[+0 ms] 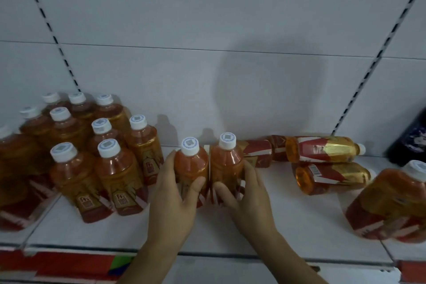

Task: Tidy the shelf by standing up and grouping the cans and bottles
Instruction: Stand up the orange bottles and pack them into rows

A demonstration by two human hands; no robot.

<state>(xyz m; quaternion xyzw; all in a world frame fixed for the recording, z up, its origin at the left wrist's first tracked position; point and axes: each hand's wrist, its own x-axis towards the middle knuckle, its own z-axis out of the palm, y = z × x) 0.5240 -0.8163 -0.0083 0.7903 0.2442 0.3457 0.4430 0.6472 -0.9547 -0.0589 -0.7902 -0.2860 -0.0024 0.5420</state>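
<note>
Two upright amber tea bottles with white caps stand side by side mid-shelf. My left hand grips the left bottle, thumb across its front. My right hand grips the right bottle. Several upright bottles of the same kind form a group at the left. To the right, three bottles lie on their sides: one behind my right hand, one further right and one in front of it. Another upright bottle stands at the far right.
The white shelf board has a red price strip along its front edge. A dark package stands at the back right. The white back panel carries slotted uprights.
</note>
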